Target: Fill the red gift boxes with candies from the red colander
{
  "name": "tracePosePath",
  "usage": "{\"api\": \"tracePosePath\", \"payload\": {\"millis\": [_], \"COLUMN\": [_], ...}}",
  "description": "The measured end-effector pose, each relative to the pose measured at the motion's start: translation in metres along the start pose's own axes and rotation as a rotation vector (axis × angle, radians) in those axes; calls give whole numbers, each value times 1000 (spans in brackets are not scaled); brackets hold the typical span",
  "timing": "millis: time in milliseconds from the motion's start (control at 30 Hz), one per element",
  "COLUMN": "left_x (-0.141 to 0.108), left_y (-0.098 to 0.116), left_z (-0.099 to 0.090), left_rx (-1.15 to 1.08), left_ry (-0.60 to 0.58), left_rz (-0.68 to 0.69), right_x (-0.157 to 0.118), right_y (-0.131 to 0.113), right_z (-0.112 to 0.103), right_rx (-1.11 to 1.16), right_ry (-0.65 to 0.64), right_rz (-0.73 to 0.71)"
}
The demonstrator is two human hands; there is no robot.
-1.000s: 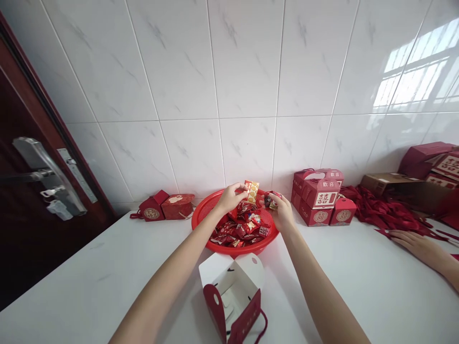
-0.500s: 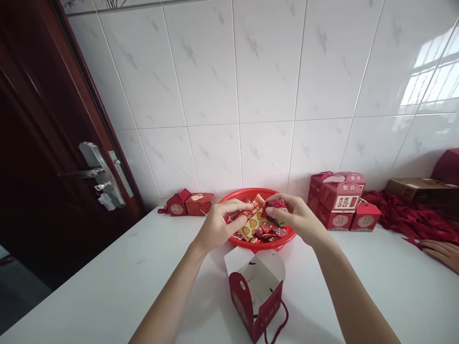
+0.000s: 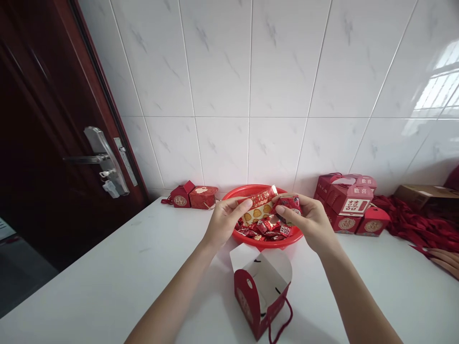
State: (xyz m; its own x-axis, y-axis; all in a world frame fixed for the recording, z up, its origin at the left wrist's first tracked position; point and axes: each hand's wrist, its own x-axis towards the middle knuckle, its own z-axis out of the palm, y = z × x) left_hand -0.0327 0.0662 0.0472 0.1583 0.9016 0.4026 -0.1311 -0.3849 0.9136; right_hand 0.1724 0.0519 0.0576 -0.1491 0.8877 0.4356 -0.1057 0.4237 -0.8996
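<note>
Pinching biscuit packet (image 3: pixel 261 209) in left hand (image 3: pixel 225 220), red packet (image 3: pixel 290 204) in right hand (image 3: pixel 311 222) by basket's edge (image 3: pixel 265 244); perhaps too shallowly, risking dropping.

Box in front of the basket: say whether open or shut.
The box is open: flaps spread apart, white inside showing.

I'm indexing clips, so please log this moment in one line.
left hand: holds patterned packet; right hand: holds dark red packet; red basket: small wrapped pieces inside; box: open, nearer than basket
</note>
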Motion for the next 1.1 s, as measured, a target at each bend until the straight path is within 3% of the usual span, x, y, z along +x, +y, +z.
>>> {"api": "tracePosePath", "payload": {"millis": [500,1100], "left_x": [-4,-6], "left_y": [0,5], "left_z": [-4,-3], "left_rx": [137,186], "left_ry": [95,80], "left_rz": [66,68], "right_x": [-2,-3], "right_y": [-6,-9], "right_z": [0,0], "right_rx": [-44,-136], "right_ry": [-134,-188], "right_rz": [1,-45]}}
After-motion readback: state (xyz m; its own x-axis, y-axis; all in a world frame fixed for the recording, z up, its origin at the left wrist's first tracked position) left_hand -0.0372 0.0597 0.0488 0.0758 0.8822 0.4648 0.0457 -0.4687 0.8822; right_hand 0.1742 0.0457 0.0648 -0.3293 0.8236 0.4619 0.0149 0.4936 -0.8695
